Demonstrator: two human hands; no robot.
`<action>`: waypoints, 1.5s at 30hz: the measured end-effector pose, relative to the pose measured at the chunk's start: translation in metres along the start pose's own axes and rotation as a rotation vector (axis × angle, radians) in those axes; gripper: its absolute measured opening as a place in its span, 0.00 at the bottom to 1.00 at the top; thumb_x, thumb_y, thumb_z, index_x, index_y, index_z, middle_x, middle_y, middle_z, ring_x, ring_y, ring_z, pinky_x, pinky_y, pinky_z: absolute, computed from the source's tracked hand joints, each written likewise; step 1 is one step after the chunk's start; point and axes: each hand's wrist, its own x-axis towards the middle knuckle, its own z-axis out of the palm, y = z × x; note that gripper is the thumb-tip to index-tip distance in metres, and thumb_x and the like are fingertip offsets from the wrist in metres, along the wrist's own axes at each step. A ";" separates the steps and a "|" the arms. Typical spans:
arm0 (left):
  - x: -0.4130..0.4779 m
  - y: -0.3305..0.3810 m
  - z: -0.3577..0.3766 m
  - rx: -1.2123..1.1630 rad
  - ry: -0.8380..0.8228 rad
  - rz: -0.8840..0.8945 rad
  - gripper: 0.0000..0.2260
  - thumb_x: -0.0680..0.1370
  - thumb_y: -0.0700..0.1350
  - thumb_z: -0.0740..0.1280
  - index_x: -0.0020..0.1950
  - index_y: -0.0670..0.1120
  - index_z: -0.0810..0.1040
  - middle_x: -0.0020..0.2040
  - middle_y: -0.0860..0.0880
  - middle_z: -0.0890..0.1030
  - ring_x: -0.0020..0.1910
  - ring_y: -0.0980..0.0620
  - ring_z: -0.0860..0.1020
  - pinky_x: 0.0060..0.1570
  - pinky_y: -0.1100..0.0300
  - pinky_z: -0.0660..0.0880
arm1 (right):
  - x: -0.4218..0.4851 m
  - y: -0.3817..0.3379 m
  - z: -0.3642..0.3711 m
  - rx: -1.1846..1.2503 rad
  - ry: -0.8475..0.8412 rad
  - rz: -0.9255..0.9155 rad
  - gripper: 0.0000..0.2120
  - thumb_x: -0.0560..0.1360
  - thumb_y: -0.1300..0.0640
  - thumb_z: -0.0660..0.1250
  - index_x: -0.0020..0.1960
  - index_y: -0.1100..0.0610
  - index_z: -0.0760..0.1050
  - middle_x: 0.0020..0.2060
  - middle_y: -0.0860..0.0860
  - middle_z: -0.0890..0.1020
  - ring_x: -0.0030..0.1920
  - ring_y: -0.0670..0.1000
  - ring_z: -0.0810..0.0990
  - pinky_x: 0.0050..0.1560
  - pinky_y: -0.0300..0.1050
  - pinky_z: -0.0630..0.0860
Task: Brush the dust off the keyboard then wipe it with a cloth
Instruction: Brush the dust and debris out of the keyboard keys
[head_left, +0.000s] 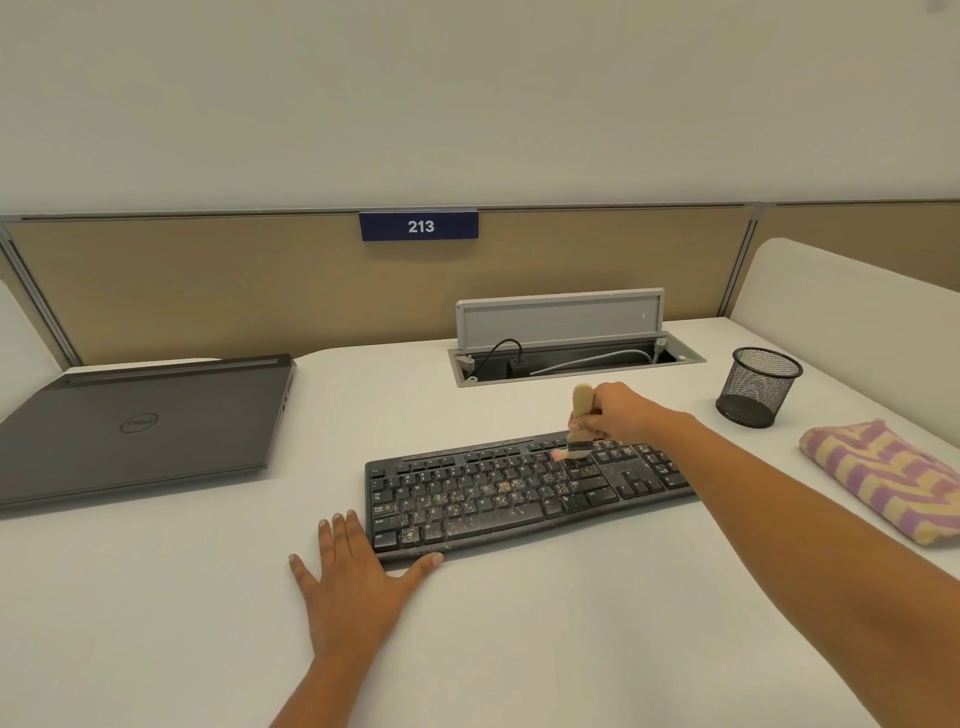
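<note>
The head camera looks forward and down, close over the keyboard (493, 493).

Counts: one black dusty keyboard (498, 493); one wooden-handled brush (582, 401); one closed grey laptop (140, 426); one black mesh cup (759, 387); one striped purple-yellow cloth (883, 475); seemingly two cables (597, 359) in grey hatch (558, 318).

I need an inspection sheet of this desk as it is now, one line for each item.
Surface: white desk.
Job's things: black keyboard speckled with dust; brush bristles on its upper keys; striped cloth lies at right.
Clutter: closed laptop at left; mesh cup at right.
Grippers: left hand flat on desk, thumb at keyboard's front edge; right hand grips brush.
Cables: black cable and grey cable in open hatch.
Surroundings: beige partition, sign 213.
</note>
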 end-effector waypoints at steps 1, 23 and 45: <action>0.000 0.000 0.000 -0.001 0.000 -0.001 0.67 0.47 0.80 0.24 0.78 0.42 0.43 0.79 0.47 0.47 0.77 0.50 0.42 0.72 0.41 0.43 | -0.001 0.001 -0.001 -0.025 0.011 0.013 0.16 0.76 0.55 0.67 0.59 0.64 0.74 0.52 0.57 0.80 0.46 0.52 0.76 0.47 0.44 0.72; 0.000 0.000 0.000 -0.003 -0.010 -0.001 0.69 0.45 0.79 0.22 0.78 0.42 0.43 0.79 0.47 0.48 0.77 0.50 0.42 0.72 0.41 0.43 | -0.004 -0.008 0.014 0.025 0.305 0.184 0.17 0.80 0.55 0.57 0.56 0.68 0.74 0.51 0.62 0.80 0.45 0.57 0.78 0.44 0.45 0.72; -0.001 0.000 0.000 0.004 -0.004 0.004 0.67 0.48 0.80 0.24 0.78 0.42 0.43 0.79 0.47 0.48 0.77 0.49 0.42 0.72 0.41 0.42 | -0.009 -0.025 0.020 -0.008 0.392 0.065 0.16 0.80 0.53 0.60 0.50 0.66 0.77 0.36 0.54 0.75 0.36 0.50 0.74 0.29 0.35 0.63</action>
